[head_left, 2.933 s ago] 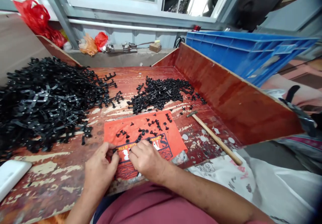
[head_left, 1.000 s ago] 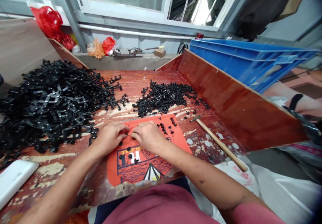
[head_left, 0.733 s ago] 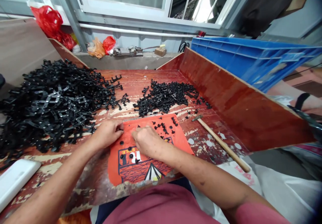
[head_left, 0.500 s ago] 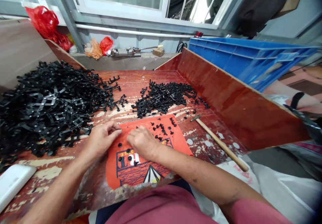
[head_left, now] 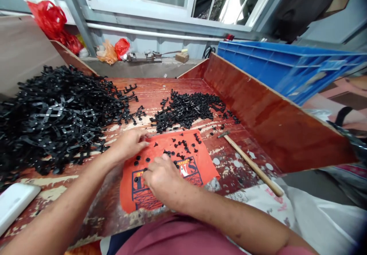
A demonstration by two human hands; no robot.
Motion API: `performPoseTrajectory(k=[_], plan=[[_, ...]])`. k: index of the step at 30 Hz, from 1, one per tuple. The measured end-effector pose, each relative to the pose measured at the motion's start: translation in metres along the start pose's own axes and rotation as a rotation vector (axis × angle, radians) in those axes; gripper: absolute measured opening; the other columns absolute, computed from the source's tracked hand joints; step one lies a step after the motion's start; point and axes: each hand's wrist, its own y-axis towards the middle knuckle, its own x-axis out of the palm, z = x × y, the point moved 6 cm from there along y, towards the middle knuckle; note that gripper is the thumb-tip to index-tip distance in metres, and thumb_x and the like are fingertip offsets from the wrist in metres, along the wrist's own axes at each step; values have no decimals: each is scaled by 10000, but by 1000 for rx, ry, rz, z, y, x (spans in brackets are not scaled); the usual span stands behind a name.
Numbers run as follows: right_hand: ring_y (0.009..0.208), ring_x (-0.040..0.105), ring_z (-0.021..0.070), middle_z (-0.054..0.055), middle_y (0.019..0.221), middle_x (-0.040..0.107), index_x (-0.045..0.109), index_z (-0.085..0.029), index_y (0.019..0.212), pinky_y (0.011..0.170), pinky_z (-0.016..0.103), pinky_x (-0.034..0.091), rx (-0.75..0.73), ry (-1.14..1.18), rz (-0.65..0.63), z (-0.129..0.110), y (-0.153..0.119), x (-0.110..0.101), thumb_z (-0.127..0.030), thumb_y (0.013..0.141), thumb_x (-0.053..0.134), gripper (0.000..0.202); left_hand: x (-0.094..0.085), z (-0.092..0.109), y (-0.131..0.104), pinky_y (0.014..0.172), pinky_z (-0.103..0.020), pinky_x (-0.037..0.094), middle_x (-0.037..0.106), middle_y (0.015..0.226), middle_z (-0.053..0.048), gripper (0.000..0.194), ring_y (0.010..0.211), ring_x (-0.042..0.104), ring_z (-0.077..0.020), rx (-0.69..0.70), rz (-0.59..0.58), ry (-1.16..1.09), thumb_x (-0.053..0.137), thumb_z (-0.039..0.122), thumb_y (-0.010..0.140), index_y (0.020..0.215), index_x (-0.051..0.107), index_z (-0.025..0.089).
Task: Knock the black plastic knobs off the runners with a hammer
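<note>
An orange printed cloth [head_left: 169, 144] lies on the worn red table, with several small black round-headed pieces [head_left: 183, 144] scattered over it. At the cloth's upper left edge is my left hand [head_left: 133, 142], thumb and fingers apart, with nothing visible between them. My right hand [head_left: 162, 176] is low over the cloth's middle, fingers curled down by a black piece near the printed letters; whatever its fingertips hold is too small to make out. Behind the cloth sits a pile of small black parts [head_left: 189, 108]. A larger heap of black linked parts [head_left: 57, 117] covers the table's left side.
A hammer [head_left: 252, 163] with a wooden handle lies right of the cloth. A red-brown board [head_left: 258, 109] edges the table's right side, with a blue crate [head_left: 281, 64] beyond. At the left front lies a white object [head_left: 18, 203]. Plastic bags and metal tools stand at the back.
My left hand has shifted right and away from me, and its fingers have parted. My right hand has come nearer to me, uncovering black pieces at the cloth's middle.
</note>
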Motion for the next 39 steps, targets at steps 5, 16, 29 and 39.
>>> performPoseTrajectory(k=[5, 16, 29, 39], plan=[[816, 554, 250, 73, 810, 681, 674, -127, 828, 768, 428, 390, -15, -40, -7, -13, 13, 16, -146, 886, 641, 70, 19, 12, 18, 628, -263, 385, 702, 702, -16, 162, 648, 597, -165, 38, -80, 50, 577, 225, 803, 792, 731, 176], [912, 592, 227, 62, 932, 720, 720, -184, 922, 835, 367, 346, 269, -24, -77, 67, 2, -9, -206, 974, 564, 165, 17, 14, 28, 659, -263, 372, 686, 719, -30, 185, 694, 586, -179, 88, -55, 92, 502, 226, 810, 693, 641, 196], [752, 649, 264, 119, 742, 709, 694, -104, 846, 839, 380, 399, 259, -78, -102, 86, 30, -3, -82, 804, 648, 66, 18, -68, -13, 561, -259, 366, 629, 591, 7, 170, 583, 552, -173, -213, -189, -77, 554, 342, 688, 628, 630, 202], [871, 582, 216, 66, 845, 717, 705, -165, 805, 810, 347, 358, -30, -14, 41, 52, 60, 5, -143, 940, 606, 169, -4, -69, -14, 606, -276, 344, 640, 676, -8, 190, 673, 575, -193, -237, -1, 62, 482, 344, 814, 742, 603, 216]])
